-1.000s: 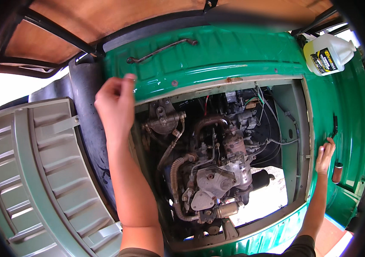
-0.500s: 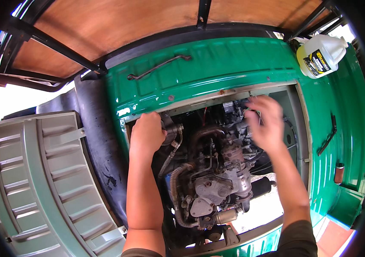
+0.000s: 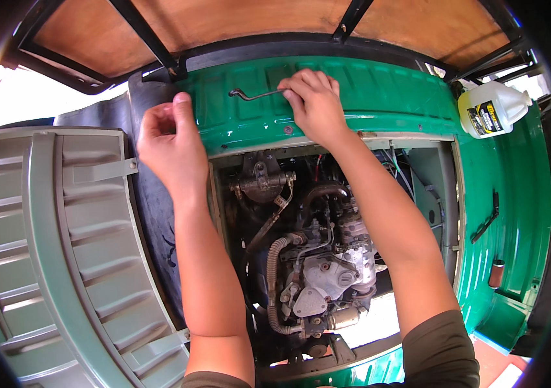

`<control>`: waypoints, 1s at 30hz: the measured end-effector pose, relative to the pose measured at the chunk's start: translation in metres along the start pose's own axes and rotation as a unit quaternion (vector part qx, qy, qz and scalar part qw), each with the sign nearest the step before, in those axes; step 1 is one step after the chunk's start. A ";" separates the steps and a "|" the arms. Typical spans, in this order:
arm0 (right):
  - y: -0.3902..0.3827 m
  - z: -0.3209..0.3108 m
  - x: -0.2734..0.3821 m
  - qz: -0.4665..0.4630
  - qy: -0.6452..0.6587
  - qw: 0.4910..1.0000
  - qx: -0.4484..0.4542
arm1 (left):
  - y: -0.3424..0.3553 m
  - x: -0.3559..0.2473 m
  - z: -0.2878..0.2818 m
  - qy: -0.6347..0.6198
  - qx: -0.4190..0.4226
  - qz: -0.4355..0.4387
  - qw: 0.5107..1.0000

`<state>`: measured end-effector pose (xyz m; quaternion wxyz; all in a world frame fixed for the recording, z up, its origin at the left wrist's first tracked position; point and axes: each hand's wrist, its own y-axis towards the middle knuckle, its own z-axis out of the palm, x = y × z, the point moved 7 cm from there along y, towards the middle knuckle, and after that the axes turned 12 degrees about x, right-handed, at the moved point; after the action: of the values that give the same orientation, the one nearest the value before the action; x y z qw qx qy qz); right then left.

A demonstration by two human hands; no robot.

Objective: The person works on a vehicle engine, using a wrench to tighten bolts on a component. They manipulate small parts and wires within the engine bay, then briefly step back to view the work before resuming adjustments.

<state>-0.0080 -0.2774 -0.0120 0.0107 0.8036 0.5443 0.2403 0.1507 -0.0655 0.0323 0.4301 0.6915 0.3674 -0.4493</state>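
Right hand [image 3: 315, 107] has its fingers closed on one end of the offset wrench [image 3: 256, 96], whose free end pokes out to that hand's left, over the green panel [image 3: 392, 97]. Looks like the pick-up step to me, can't tell if it's fully lifted. Left hand [image 3: 173, 143] is loosely open, nothing visible in it. Next move probably calls for a firm, clean lift.
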 end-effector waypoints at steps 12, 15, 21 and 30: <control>-0.146 -0.008 0.071 0.214 0.132 0.916 0.312 | -0.057 0.041 0.061 0.086 0.546 -0.207 0.808; -0.157 0.001 0.079 0.249 0.145 0.915 0.283 | -0.067 0.052 0.065 0.192 0.568 -0.204 0.774; -0.165 0.007 0.100 0.316 0.143 0.897 0.275 | -0.073 0.069 0.078 0.276 0.541 -0.110 0.786; -0.133 -0.003 0.066 0.168 -0.064 0.925 0.336 | -0.075 0.063 0.077 0.304 0.559 -0.141 0.758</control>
<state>-0.1054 -0.1656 -0.0221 -0.2658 0.8532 0.4487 -0.0101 0.0811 -0.1020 -0.0642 -0.2356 0.8497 0.2558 -0.3964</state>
